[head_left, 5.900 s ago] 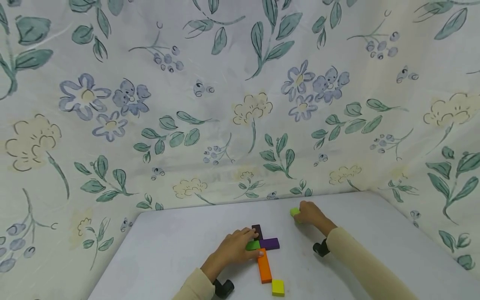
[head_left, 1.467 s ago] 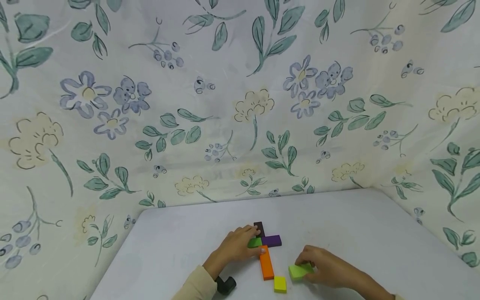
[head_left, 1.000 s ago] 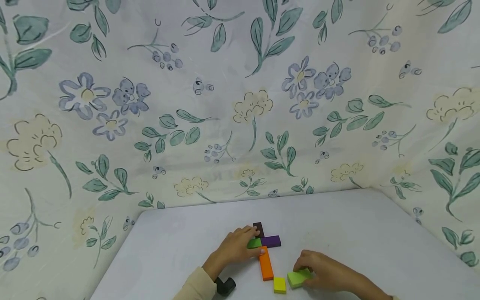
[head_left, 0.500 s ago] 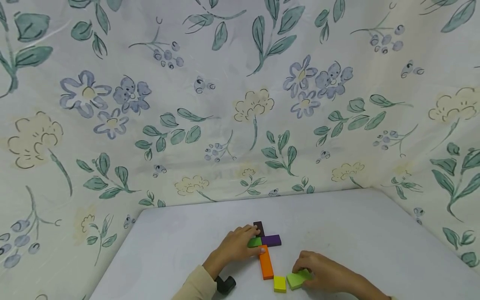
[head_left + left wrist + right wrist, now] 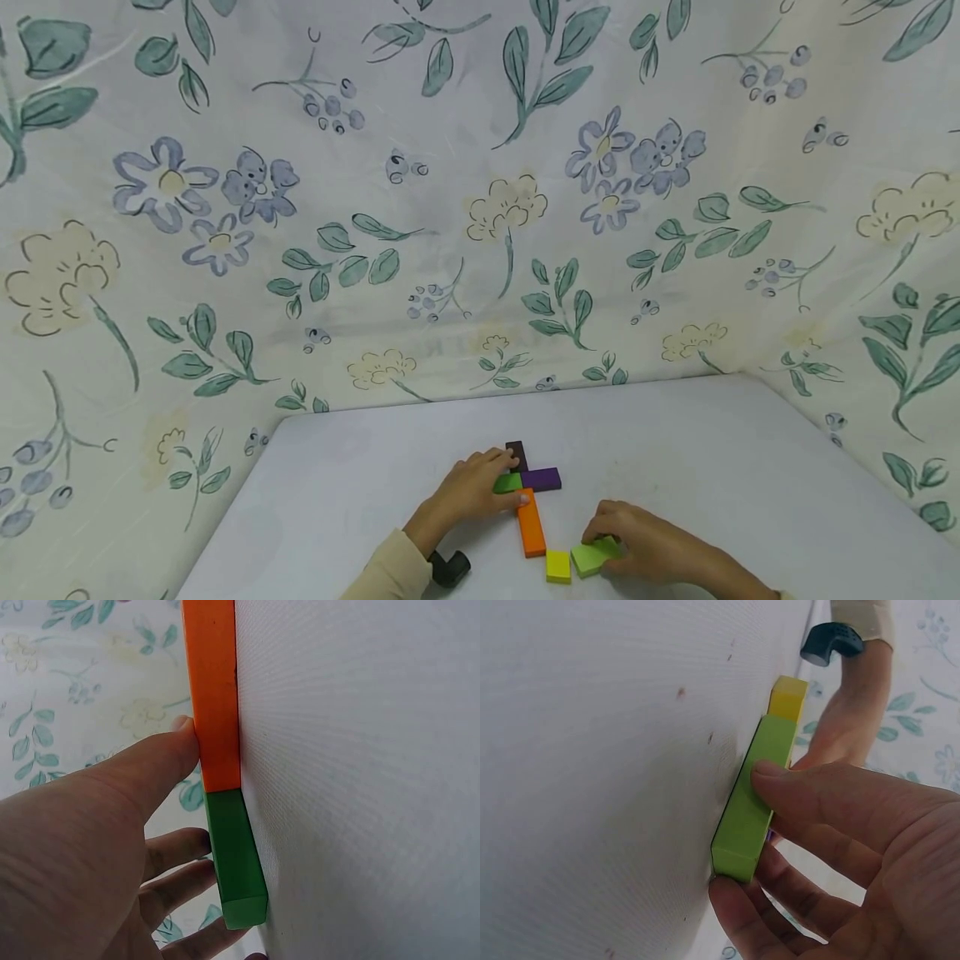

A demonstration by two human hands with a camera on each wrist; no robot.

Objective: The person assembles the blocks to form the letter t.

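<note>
My right hand (image 5: 652, 542) pinches a light green block (image 5: 592, 557) between thumb and fingers, low on the table. Its left end sits right beside a small yellow block (image 5: 558, 567), at a slight angle to it. In the right wrist view the thumb lies on the light green block (image 5: 754, 799), and a fingertip is at its near end. My left hand (image 5: 467, 490) rests spread over other blocks, thumb on the long orange block (image 5: 531, 532), fingers by the green block (image 5: 507, 482) and the dark brown block (image 5: 517, 454). A purple block (image 5: 542, 479) abuts the green one.
The blocks lie flat on a white table (image 5: 337, 500), end to end in a branching line. Behind it hangs a floral cloth (image 5: 450, 167). A black wrist camera (image 5: 452, 570) sits under the left forearm, near the yellow and orange blocks.
The right hand has brought the light green block from the table's back right to the front, then edged it left up to the yellow block. The left hand has stayed over its blocks.
</note>
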